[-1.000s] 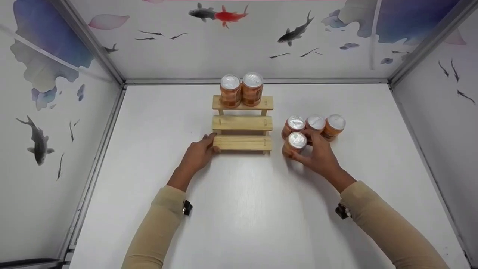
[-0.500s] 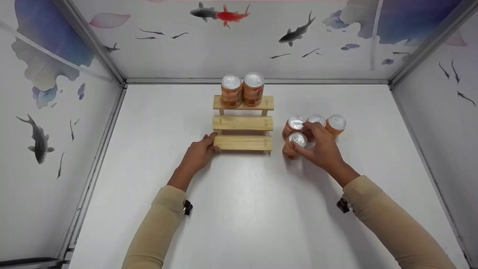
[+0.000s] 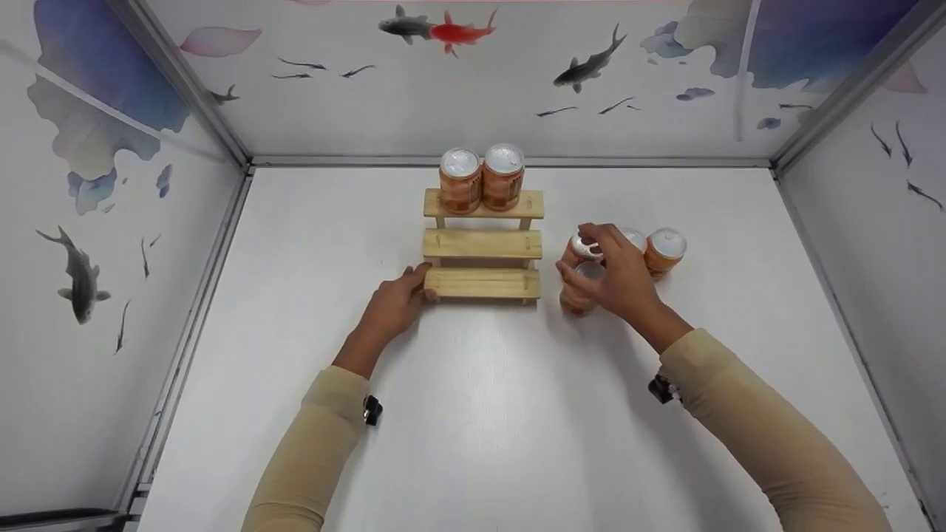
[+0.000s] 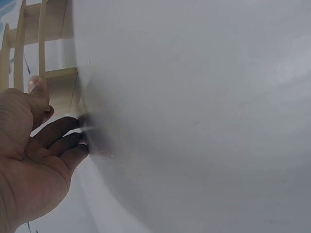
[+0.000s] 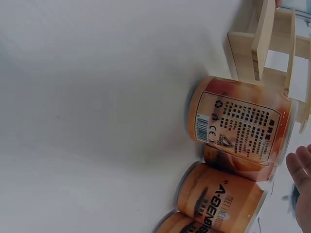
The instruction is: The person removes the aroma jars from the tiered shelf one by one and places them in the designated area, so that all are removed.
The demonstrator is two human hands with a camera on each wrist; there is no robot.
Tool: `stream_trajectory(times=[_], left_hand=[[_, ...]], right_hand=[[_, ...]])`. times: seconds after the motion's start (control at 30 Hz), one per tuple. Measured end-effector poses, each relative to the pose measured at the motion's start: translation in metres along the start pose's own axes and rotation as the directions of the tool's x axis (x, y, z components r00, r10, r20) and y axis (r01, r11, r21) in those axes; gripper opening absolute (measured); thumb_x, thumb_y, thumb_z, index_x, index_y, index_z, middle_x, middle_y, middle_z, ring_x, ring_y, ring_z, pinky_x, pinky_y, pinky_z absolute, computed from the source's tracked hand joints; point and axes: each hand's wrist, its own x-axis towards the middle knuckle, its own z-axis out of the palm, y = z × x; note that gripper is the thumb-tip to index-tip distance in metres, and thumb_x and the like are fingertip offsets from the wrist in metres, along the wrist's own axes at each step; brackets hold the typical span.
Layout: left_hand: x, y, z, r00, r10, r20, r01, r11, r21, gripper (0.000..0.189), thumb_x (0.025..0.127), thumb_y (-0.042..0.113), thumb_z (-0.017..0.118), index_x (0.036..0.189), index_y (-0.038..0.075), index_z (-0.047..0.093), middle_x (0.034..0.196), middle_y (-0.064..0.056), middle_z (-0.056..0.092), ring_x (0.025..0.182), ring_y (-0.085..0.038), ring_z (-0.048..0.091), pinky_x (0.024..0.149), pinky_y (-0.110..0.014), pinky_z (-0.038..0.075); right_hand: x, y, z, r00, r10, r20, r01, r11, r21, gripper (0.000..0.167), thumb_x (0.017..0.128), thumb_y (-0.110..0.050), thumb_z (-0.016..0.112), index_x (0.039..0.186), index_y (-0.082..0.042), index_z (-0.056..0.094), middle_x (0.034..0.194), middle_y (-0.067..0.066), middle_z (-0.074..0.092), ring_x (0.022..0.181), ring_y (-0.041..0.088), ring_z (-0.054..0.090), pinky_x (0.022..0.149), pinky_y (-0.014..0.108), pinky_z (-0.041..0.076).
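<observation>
A three-step wooden rack (image 3: 484,282) stands mid-table. At the left end of its lowest step, my left hand (image 3: 393,304) holds on; in the left wrist view the thumb (image 4: 37,85) lies against the step's edge and the other fingers bend near the table. My right hand (image 3: 624,277) hovers over a group of orange cans with silver lids, thumb and fingers spread apart, gripping none. Beneath it stands the front can (image 3: 579,301), its printed label (image 5: 238,124) facing the right wrist camera. Another can (image 3: 570,255) behind it is partly covered by the fingers.
Two more orange cans (image 3: 482,185) stand side by side on the rack's top step. At the right end of the group is one can (image 3: 664,255). White panels with painted fish (image 3: 589,66) wall the table at the back and sides.
My right hand has let go of the front can and risen over the cans, shifting slightly left with its fingers spread. The left hand keeps its place on the rack.
</observation>
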Motion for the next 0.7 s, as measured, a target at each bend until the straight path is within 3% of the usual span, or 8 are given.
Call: stream_trajectory(times=[0.3, 0.5, 0.7], left_hand=[[0.0, -0.001, 0.0, 1.0, 0.013, -0.007, -0.013, 1.0, -0.001, 0.068, 0.109, 0.05, 0.06, 0.169, 0.022, 0.047, 0.168, -0.024, 0.049, 0.159, -0.038, 0.049, 0.128, -0.057, 0.045], [-0.001, 0.0, 0.0, 1.0, 0.008, -0.013, -0.008, 1.0, -0.009, 0.068, 0.109, 0.052, 0.06, 0.17, 0.023, 0.048, 0.168, -0.024, 0.048, 0.159, -0.039, 0.049, 0.128, -0.057, 0.045], [0.0, -0.002, 0.0, 1.0, 0.016, -0.012, -0.016, 1.0, -0.022, 0.067, 0.11, 0.051, 0.062, 0.169, 0.023, 0.048, 0.169, -0.025, 0.047, 0.159, -0.039, 0.048, 0.129, -0.057, 0.044]], right_hand=[[0.023, -0.013, 0.01, 0.999, -0.037, -0.023, 0.038, 0.999, 0.011, 0.062, 0.096, -0.027, 0.09, 0.144, 0.001, 0.063, 0.131, 0.023, 0.07, 0.117, 0.042, 0.076, 0.095, 0.054, 0.066], [0.037, -0.019, 0.018, 0.997, -0.071, -0.033, 0.071, 0.997, 0.006, 0.065, 0.098, -0.031, 0.087, 0.148, 0.002, 0.061, 0.136, 0.023, 0.069, 0.124, 0.038, 0.073, 0.104, 0.05, 0.064], [0.051, -0.029, 0.021, 1.0, -0.018, 0.006, 0.017, 0.999, 0.033, 0.069, 0.101, -0.031, 0.085, 0.155, 0.001, 0.056, 0.143, 0.023, 0.067, 0.133, 0.037, 0.07, 0.109, 0.048, 0.062]])
